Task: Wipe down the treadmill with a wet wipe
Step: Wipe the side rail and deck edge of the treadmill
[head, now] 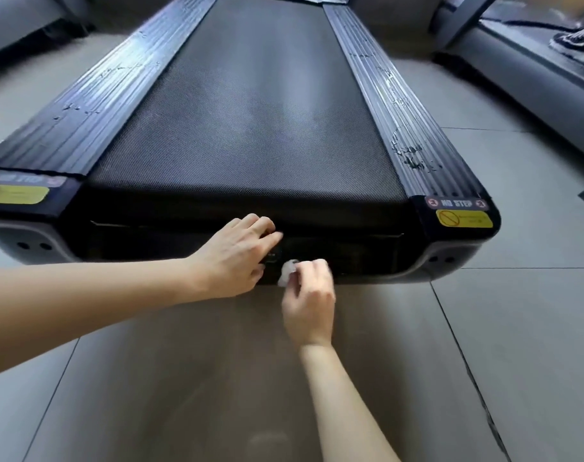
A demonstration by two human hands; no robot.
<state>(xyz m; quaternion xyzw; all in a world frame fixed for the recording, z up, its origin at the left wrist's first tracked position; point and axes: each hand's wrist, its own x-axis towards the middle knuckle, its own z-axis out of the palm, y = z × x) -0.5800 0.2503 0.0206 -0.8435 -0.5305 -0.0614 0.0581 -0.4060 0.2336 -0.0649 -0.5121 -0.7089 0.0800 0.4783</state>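
Two bare hands meet at the rear end of the treadmill (247, 105), which stands on a tiled floor (517, 328). Left hand (232, 253) rests on the dark rear panel, fingers loosely bent, holding nothing. Just beside it, the right hand (309, 301) pinches a crumpled white wet wipe (287, 272) against the panel's lower edge. A yellow warning label (464, 218) marks the right rear corner.

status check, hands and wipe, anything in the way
Right hand pinching wet wipe at treadmill rear end. Left hand resting on same edge, beside it. Nothing blocking.
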